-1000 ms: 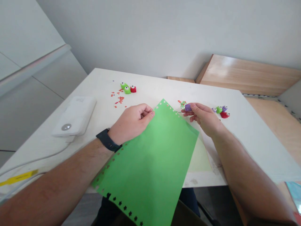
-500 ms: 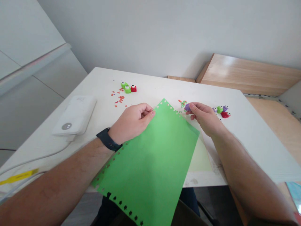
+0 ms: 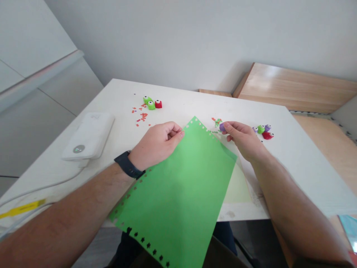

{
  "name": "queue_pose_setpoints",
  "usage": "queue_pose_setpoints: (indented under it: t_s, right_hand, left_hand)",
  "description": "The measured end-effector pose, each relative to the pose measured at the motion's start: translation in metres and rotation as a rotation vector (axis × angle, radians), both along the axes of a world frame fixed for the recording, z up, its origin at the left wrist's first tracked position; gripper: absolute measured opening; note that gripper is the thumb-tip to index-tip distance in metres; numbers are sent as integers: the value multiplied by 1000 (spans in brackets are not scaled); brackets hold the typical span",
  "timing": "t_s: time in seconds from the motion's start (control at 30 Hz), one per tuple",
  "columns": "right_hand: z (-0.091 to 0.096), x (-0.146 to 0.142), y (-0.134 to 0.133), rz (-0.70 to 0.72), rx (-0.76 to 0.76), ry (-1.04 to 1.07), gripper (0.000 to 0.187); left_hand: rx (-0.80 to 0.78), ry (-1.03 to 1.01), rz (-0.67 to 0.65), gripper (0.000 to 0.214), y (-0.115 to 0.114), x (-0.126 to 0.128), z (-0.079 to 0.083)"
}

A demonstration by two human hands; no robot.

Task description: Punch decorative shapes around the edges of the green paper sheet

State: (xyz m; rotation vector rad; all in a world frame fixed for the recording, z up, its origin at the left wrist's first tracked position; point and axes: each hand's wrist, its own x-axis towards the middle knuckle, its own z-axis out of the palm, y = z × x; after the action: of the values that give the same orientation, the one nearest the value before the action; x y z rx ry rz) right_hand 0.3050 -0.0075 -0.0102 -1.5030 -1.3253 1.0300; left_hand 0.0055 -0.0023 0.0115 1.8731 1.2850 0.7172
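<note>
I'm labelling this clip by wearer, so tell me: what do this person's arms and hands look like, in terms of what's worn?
The left hand and right hand are bare, without gloves. A plain, dark strap circles the left wrist; no watch face shows. No strap shows on the right wrist. Both forearms are uncovered.

One camera, head-worn, facing forward and down from the person's side of the bench (image 3: 192,102). Near range: both hands (image 3: 161,143) sit mid-frame, forearms (image 3: 83,203) cut off toward the lower corners. Wall (image 3: 178,41) behind fills most of the upper part.
</note>
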Motion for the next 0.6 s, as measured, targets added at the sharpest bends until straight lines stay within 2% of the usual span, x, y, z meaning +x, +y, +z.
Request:
queue_pose_setpoints:
  t_s: [0.2,0.6]
  right_hand:
    - [0,1,2,-37,10,29,40]
    - [5,-1,-1,-10,41,236,39]
  left_hand:
    - [2,2,1,28,0,0,0]
    - [-1,-1,-13,29,1,-1,-3]
